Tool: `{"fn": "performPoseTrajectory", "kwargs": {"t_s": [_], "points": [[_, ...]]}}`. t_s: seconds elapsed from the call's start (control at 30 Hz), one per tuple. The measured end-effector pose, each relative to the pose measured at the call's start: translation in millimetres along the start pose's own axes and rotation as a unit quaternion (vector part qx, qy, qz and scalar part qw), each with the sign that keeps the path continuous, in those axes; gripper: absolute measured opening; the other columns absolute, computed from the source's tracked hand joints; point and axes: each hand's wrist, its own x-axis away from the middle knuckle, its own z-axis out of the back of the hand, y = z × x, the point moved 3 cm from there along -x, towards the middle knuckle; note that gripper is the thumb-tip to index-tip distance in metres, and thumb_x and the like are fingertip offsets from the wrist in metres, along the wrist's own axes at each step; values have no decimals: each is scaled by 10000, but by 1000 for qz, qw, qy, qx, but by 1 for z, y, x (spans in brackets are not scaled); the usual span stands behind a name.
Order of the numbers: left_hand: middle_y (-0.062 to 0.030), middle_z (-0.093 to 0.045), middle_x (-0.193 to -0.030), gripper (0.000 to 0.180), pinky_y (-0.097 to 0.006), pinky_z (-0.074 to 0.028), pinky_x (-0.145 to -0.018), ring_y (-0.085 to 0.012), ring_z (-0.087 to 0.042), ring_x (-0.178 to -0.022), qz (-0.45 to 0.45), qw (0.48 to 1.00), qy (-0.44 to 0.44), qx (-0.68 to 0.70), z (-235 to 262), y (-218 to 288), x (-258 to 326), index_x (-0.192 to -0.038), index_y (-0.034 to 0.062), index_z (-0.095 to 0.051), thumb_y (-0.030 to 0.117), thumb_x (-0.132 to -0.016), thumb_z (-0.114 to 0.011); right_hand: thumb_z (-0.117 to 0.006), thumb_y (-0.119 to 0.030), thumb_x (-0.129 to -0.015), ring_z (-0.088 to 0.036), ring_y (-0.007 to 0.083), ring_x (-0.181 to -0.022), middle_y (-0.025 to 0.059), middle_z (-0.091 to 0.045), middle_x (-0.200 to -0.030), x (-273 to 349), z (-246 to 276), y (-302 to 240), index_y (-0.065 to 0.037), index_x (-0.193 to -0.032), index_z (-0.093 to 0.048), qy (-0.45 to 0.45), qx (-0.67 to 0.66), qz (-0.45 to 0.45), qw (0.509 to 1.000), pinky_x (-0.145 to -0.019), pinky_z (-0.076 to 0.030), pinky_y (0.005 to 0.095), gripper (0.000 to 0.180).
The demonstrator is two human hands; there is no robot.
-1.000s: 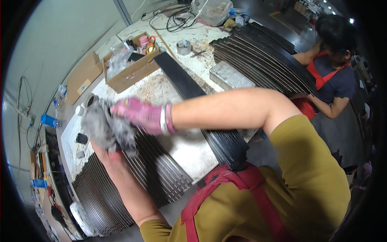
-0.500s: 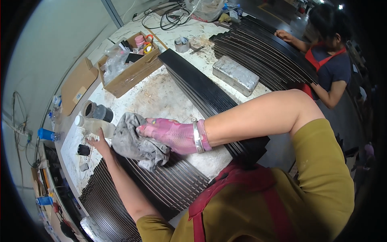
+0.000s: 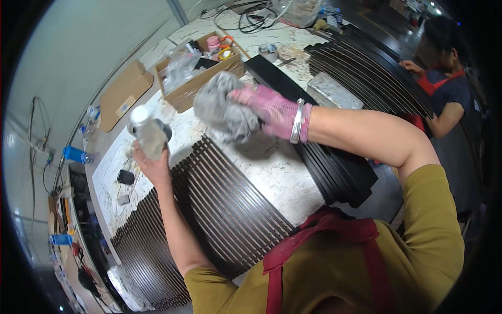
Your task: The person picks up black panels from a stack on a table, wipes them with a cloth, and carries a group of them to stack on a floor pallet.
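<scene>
A translucent bottle (image 3: 151, 140) with a white cap is in my left hand (image 3: 154, 166), its fingers wrapped round the lower part. My right hand (image 3: 272, 111), in a pink glove with a silver band at the wrist, grips a crumpled grey rag (image 3: 224, 107). The rag hangs over the white table between the bottle and a stack of long black strips (image 3: 334, 172). Below both hands, dark narrow strips (image 3: 230, 201) lie fanned out in overlapping rows toward my body. A dark round container behind the bottle is partly hidden.
A cardboard box (image 3: 183, 97) with plastic bags and small items stands at the back. Right of it are a tape roll (image 3: 268, 51), a wrapped silver block (image 3: 334, 90) and more dark strips (image 3: 366, 73), beside another person in a red apron (image 3: 444, 78). A small black cup (image 3: 125, 177) sits left.
The bottle has gone from leaning over beside the rag to more upright. My right hand has lifted the rag away from it to the right. The whole view has shifted.
</scene>
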Motion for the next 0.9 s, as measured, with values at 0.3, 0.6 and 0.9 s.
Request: {"fn": "performPoseTrajectory", "kwargs": {"t_s": [0.3,0.6,0.9], "points": [[-54,-540,-1153,789,-414,-339,-936,-271,-489,-1100,-219,908,-146,-327,48,132,21,-1286,166,-477,59,-551,-744,-458,-178,-945,-573,138,-1042,44,-551,-1156,6,-10,3,-87,-1294,-389,-146,-76,-5,986,-883,-504,293,367],[-11,-557,-1119,625,-408,-321,-921,-222,-496,-1091,-325,823,-69,-461,73,181,-9,-1189,278,-565,6,-633,-654,-485,-129,-888,-628,171,-849,68,-612,-967,20,4,11,-70,-1076,-538,-29,-77,-53,995,-730,-533,318,204],[-30,-542,-1149,620,-403,-332,-934,-227,-485,-1112,-330,828,-127,-435,40,177,-17,-1200,239,-547,8,-637,-664,-380,-57,-927,-651,244,-910,171,-616,-1030,-12,29,22,28,-1169,-454,-58,-114,-91,988,-801,-568,356,268]]}}
